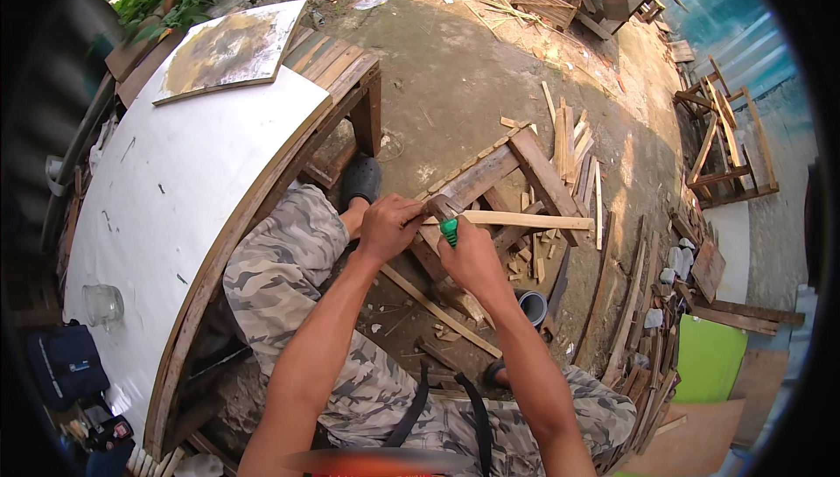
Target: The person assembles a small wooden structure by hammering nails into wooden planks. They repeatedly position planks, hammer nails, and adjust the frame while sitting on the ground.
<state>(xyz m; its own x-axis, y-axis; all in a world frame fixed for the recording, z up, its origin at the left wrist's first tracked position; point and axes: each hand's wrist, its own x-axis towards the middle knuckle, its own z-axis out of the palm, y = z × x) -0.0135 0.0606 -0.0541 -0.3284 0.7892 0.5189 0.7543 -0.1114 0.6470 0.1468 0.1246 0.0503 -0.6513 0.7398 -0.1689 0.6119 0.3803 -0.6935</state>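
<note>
My right hand (pixel 472 258) is closed round the green handle of a hammer (pixel 444 207). The hammer's head is right beside the fingertips of my left hand (pixel 391 225), over one end of a pale wooden slat (pixel 534 220). My left fingers are pressed together at that end; whatever they pinch is too small or hidden to make out. The slat lies across a small wooden frame (pixel 477 178) in front of me, reaching its right-hand leg. Thin strips line the frame's far edge.
To the left stands a white-topped table (pixel 223 140) bearing a stained board (pixel 229 50) and a glass jar (pixel 104 304). Loose wood strips (pixel 569 140) lie beyond the frame. A grey cylindrical container (pixel 531 306) stands by my right forearm. Scrap planks (pixel 626 311) are piled farther right.
</note>
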